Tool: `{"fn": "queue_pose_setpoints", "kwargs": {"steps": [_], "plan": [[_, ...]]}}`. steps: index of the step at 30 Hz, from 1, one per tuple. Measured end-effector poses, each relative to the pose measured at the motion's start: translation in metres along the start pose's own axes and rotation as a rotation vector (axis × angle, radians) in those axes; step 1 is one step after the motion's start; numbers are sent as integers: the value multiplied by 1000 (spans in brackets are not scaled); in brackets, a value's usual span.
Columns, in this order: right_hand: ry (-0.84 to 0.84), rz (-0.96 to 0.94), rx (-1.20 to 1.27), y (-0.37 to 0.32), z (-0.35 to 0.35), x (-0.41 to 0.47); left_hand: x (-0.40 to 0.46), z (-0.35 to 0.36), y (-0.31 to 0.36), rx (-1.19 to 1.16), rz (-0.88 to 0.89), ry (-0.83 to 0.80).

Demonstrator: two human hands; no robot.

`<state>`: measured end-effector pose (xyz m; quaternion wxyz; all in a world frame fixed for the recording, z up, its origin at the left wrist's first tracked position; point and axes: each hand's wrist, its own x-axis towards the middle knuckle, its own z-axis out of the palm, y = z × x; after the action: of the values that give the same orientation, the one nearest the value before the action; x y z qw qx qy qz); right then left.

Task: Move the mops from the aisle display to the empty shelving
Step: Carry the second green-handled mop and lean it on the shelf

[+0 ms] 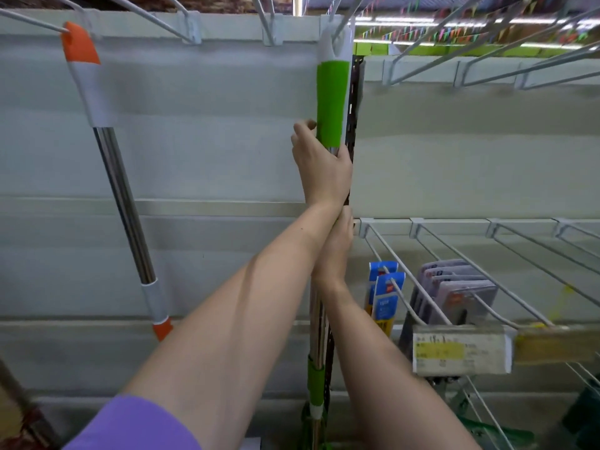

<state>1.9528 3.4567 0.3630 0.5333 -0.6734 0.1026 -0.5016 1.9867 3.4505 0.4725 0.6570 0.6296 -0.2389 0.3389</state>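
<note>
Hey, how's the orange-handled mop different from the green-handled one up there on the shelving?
The orange-handled mop has an orange tip and hangs tilted from a hook with nobody touching it. The green-handled mop has a long green grip and stands nearly upright, with the left hand gripping it just below the green part and the right hand holding the pole lower down. Both have shiny metal poles and white handle parts.

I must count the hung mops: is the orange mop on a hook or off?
On. The orange mop hangs by its cap from a wire hook, tilted, no hand touching it.
</note>
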Motion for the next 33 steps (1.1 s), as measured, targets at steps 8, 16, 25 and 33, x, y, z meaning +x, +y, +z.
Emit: {"fn": "queue_pose_setpoints", "kwargs": {"steps": [8, 16, 25, 33], "plan": [[-44, -31, -7, 0, -2, -3, -1, -3, 2, 9, 7, -32], [-46, 111, -457, -7, -2, -14, 0, -33, 29, 270, -190, -354], [16, 167, -428, -33, -8, -60, -24, -114, 27, 226, -178, -604], [-106, 117, -405, -59, -19, -118, -44, -168, -4, 108, -291, -623]]}}
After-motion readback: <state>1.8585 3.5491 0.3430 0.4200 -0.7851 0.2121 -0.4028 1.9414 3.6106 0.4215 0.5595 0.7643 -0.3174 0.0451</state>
